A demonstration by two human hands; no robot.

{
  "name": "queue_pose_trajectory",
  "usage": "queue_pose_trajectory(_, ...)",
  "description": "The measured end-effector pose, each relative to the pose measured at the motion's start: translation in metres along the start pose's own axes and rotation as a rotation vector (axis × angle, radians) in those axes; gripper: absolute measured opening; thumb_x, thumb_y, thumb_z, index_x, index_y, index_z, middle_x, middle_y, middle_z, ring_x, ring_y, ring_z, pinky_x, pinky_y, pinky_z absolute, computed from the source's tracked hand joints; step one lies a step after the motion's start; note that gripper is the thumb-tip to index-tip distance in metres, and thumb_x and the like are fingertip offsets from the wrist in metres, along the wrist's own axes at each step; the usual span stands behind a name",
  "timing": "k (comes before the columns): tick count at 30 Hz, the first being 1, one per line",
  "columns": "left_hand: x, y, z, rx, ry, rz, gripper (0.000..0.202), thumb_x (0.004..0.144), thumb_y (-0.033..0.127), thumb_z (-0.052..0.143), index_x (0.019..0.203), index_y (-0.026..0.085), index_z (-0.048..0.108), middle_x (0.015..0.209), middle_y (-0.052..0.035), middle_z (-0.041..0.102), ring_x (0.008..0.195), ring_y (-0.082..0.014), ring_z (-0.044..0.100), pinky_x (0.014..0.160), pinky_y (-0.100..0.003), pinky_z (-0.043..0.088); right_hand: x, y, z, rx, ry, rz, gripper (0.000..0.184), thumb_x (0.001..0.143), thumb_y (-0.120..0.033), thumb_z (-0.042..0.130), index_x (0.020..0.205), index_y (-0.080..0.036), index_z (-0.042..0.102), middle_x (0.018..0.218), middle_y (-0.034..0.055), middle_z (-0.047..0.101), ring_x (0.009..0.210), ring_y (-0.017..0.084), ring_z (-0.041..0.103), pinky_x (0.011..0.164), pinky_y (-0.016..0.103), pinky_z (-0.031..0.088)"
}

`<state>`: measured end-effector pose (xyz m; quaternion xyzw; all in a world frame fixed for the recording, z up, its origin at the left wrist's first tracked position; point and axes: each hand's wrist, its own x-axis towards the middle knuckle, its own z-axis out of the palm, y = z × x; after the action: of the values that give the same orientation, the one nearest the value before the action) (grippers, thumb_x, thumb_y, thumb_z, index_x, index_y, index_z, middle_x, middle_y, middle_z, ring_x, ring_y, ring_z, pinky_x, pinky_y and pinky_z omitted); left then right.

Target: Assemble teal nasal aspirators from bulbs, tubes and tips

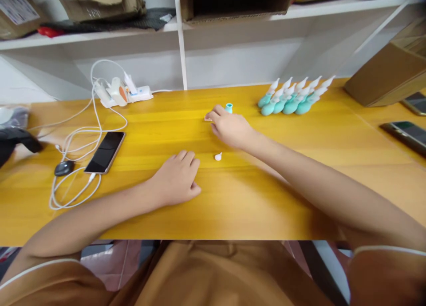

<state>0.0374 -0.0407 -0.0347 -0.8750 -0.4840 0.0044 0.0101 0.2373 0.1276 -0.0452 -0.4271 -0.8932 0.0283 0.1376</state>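
Observation:
My right hand reaches over the middle of the table, its fingers bent and closed on a small pale piece that mostly hides under the fingertips. Just behind that hand stands a teal rubber bulb with an open round neck; its lower part is covered by the hand. On the wood between my hands lies a small white part with a short pointed tip. My left hand rests on the table, left of the white part, fingers curled in loosely and nothing visible in them.
Several teal bulb syringes with white nozzles stand grouped at the back right. To the left lie a phone, looped white cables and a power strip. A cardboard box and another phone are at the right.

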Motion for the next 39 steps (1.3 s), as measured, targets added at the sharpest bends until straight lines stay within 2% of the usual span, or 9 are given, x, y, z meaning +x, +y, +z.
queue_pose_trajectory(5,-0.003,-0.004,-0.001,0.069,-0.011,0.045,0.009,0.091,0.015,0.061,0.097,0.013,0.067,0.106,-0.0165,0.066,0.099,-0.0316,0.059,0.082,-0.043,0.052,0.032,-0.006,0.007,-0.082,-0.116,0.168,0.035,0.107,-0.018,0.048,0.13,-0.006,0.072,0.129,0.0257,0.068,0.102,0.03,0.068,0.086,0.038,0.047)
queue_pose_trajectory(11,0.002,-0.011,0.005,0.012,0.011,0.066,0.009,0.093,0.013,0.059,0.094,0.013,0.068,0.104,-0.0152,0.066,0.097,-0.03,0.059,0.082,-0.042,0.051,0.015,-0.001,0.009,0.05,-0.032,0.12,0.025,0.101,-0.021,0.056,0.113,-0.009,0.074,0.117,0.0192,0.074,0.096,0.025,0.068,0.086,0.035,0.048)
queue_pose_trajectory(14,0.009,-0.017,0.009,-0.06,0.054,0.054,0.005,0.09,0.015,0.062,0.089,0.015,0.067,0.099,-0.0126,0.066,0.094,-0.0282,0.059,0.081,-0.041,0.05,-0.014,-0.005,0.003,0.492,0.013,0.196,0.018,0.094,-0.028,0.063,0.101,-0.015,0.072,0.093,0.0088,0.074,0.08,0.019,0.063,0.077,0.031,0.047)
queue_pose_trajectory(16,0.014,-0.023,0.014,-0.108,0.1,0.058,0.001,0.087,0.017,0.065,0.087,0.016,0.066,0.097,-0.0112,0.066,0.094,-0.0279,0.059,0.082,-0.041,0.05,-0.038,-0.011,0.0,0.877,-0.047,0.284,0.019,0.092,-0.035,0.063,0.095,-0.017,0.069,0.08,0.0039,0.068,0.066,0.015,0.055,0.066,0.028,0.043)
queue_pose_trajectory(20,0.02,-0.033,0.026,-0.3,0.194,0.079,0.007,0.081,0.019,0.071,0.083,0.019,0.064,0.093,-0.0064,0.066,0.093,-0.0258,0.06,0.086,-0.04,0.051,-0.08,-0.025,-0.003,1.546,-0.207,0.4,0.025,0.084,-0.036,0.067,0.097,-0.016,0.068,0.086,0.0044,0.067,0.058,0.009,0.041,0.052,0.025,0.024)
queue_pose_trajectory(23,0.021,-0.033,0.032,-0.556,0.32,0.073,0.009,0.082,0.017,0.071,0.084,0.02,0.063,0.094,-0.003,0.066,0.089,-0.0203,0.062,0.084,-0.036,0.053,-0.098,-0.033,-0.004,1.771,-0.275,0.45,0.027,0.082,-0.035,0.072,0.1,-0.014,0.069,0.086,0.0047,0.066,0.057,0.008,0.038,0.051,0.026,0.017)
queue_pose_trajectory(26,0.02,-0.028,0.034,-0.737,0.467,0.084,0.011,0.083,0.013,0.071,0.087,0.021,0.064,0.096,-0.0023,0.067,0.086,-0.0166,0.064,0.081,-0.032,0.053,-0.108,-0.04,-0.004,1.853,-0.3,0.447,0.026,0.084,-0.034,0.073,0.101,-0.015,0.07,0.087,0.0045,0.067,0.057,0.007,0.039,0.051,0.026,0.019)
queue_pose_trajectory(32,0.017,-0.024,0.032,-0.76,0.696,0.153,0.014,0.083,0.013,0.077,0.09,0.022,0.069,0.098,-0.0031,0.068,0.088,-0.0173,0.066,0.084,-0.034,0.055,-0.121,-0.053,-0.003,1.894,-0.302,0.436,0.021,0.082,-0.025,0.073,0.101,-0.015,0.071,0.09,0.0039,0.069,0.058,0.007,0.044,0.052,0.025,0.024)
queue_pose_trajectory(39,0.017,-0.023,0.03,-0.747,0.657,0.229,0.015,0.085,0.016,0.082,0.094,0.022,0.071,0.1,-0.003,0.069,0.087,-0.0156,0.067,0.082,-0.032,0.057,-0.125,-0.058,0.014,1.966,-0.397,0.352,0.024,0.091,-0.03,0.076,0.109,-0.015,0.07,0.094,0.0046,0.07,0.061,0.008,0.05,0.051,0.023,0.03)
